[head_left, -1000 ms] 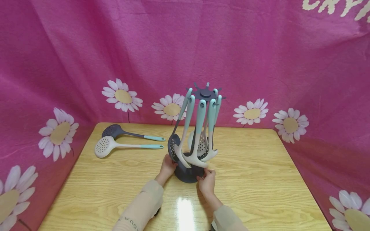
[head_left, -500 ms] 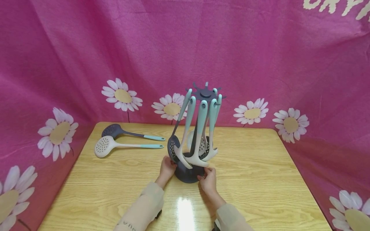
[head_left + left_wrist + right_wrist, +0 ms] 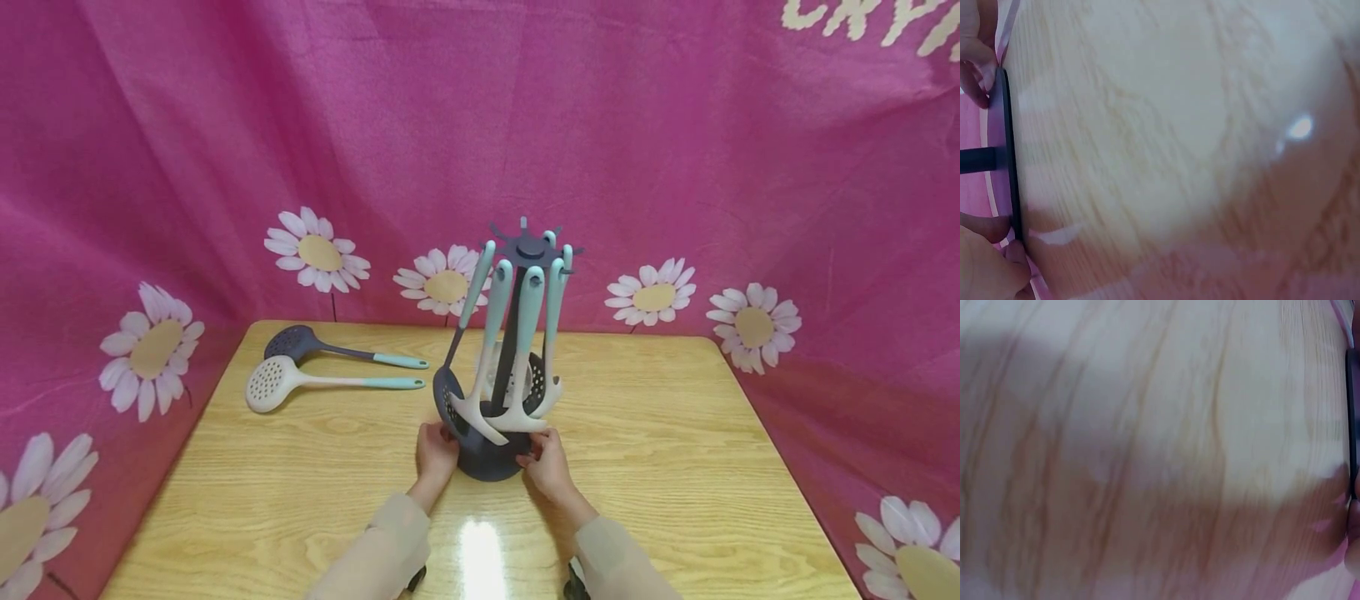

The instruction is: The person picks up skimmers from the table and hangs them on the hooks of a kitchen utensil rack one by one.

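Observation:
A dark grey rotating-style utensil stand (image 3: 489, 467) with a post and a spoked hook top (image 3: 529, 247) stands at the table's middle. Several utensils with mint handles hang from it: a dark slotted ladle (image 3: 450, 398) at left, pale utensils with curved heads, such as one (image 3: 517, 417) in front, and others partly hidden behind. My left hand (image 3: 437, 454) pinches the round base's left rim between thumb and fingers. On the opposite side, my right hand (image 3: 550, 467) pinches the rim too. The left wrist view shows the base edge (image 3: 1011, 156) close to the tabletop, with fingers at both ends.
On the table's left lie a dark skimmer (image 3: 292, 342) and a pale skimmer (image 3: 272, 383), handles pointing right. A pink cloth with daisies (image 3: 420, 125) hangs behind and beside the wooden table (image 3: 645, 500).
Held by both hands, the stand has turned slightly, its front utensils shifting right. Its top sits a little lower in view. The two skimmers lie where they were.

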`<state>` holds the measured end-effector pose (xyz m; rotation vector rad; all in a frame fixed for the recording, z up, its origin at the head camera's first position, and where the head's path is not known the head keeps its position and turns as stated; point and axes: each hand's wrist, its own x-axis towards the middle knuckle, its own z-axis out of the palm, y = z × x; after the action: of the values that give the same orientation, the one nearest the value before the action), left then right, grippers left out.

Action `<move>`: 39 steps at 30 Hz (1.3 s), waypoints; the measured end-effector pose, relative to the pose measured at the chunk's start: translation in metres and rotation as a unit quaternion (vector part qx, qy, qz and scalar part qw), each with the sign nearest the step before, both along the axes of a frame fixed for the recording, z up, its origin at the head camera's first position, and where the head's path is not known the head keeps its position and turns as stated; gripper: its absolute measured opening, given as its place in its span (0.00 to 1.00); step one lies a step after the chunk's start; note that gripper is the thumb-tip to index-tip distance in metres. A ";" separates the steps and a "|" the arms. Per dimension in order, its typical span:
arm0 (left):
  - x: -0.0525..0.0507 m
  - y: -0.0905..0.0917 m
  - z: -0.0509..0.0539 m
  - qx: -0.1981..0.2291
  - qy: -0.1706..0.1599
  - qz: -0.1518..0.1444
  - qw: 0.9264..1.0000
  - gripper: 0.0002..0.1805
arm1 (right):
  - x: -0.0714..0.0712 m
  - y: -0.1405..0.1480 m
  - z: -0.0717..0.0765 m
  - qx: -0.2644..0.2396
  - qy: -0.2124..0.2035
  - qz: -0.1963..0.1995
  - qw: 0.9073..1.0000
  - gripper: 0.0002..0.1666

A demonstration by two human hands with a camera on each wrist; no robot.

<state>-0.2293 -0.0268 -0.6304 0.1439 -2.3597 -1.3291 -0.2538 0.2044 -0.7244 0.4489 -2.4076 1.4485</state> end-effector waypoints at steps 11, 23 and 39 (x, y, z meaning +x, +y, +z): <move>-0.065 0.001 -0.187 -0.003 0.059 0.055 0.997 0.11 | 0.013 -0.006 0.077 0.029 -0.045 0.064 0.996 0.17; -0.006 0.016 -0.094 0.060 0.081 0.062 0.993 0.10 | 0.024 -0.019 0.143 0.077 -0.158 0.049 0.983 0.11; 0.059 0.024 0.052 0.045 -0.033 0.065 0.996 0.13 | 0.023 -0.018 0.151 0.095 -0.151 0.096 0.979 0.19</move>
<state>-0.1699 -0.0026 -0.5787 0.3676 -2.3018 -1.3877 -0.2309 0.1859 -0.5737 0.5536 -2.8290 1.4590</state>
